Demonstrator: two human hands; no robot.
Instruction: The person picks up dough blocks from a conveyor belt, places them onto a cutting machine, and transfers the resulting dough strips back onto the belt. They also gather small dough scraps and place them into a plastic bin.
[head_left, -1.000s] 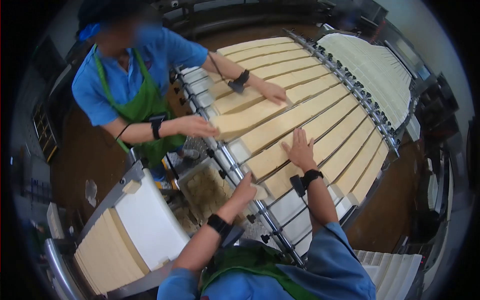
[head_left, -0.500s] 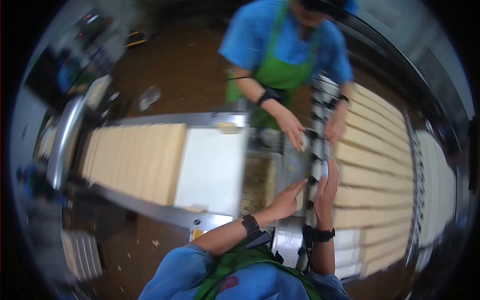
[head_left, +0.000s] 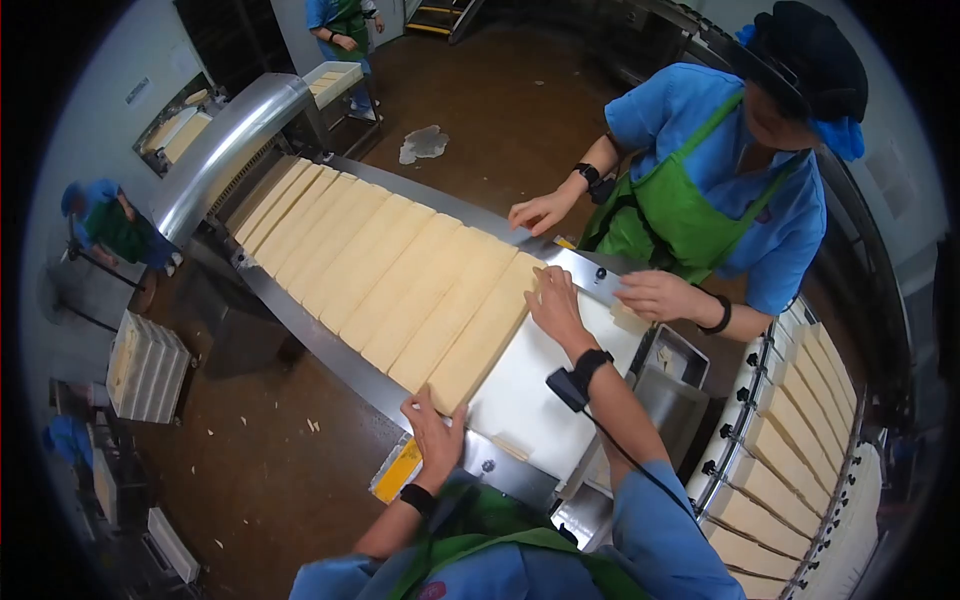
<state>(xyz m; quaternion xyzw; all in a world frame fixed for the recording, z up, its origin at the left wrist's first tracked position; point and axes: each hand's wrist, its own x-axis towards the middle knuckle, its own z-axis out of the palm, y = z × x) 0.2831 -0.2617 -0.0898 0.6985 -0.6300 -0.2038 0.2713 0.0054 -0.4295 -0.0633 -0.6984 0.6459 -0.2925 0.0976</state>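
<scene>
A row of long, pale blocks [head_left: 385, 262] lies side by side on a conveyor with metal rails. My left hand [head_left: 435, 440] grips the near end of the last block [head_left: 484, 345], its fingers bent against the corner. At that block's far end, my right hand [head_left: 556, 305] has its fingertips bent over the top and edge. Bare white belt [head_left: 545, 395] shows beside this block. A co-worker across the conveyor has one hand [head_left: 545, 212] over the far rail and the other [head_left: 655, 296] near the belt's far corner.
More pale blocks [head_left: 790, 430] lie on a second conveyor at the right. A curved metal cover [head_left: 235, 140] arches over the far left end. Metal trays [head_left: 668, 410] stand between the conveyors. Other people are in the left background, near stacked white trays [head_left: 150, 368].
The view has swung toward the left conveyor. My hands have gone from beside the right conveyor to the two ends of the last block. The co-worker's hands have moved apart, beside the left conveyor.
</scene>
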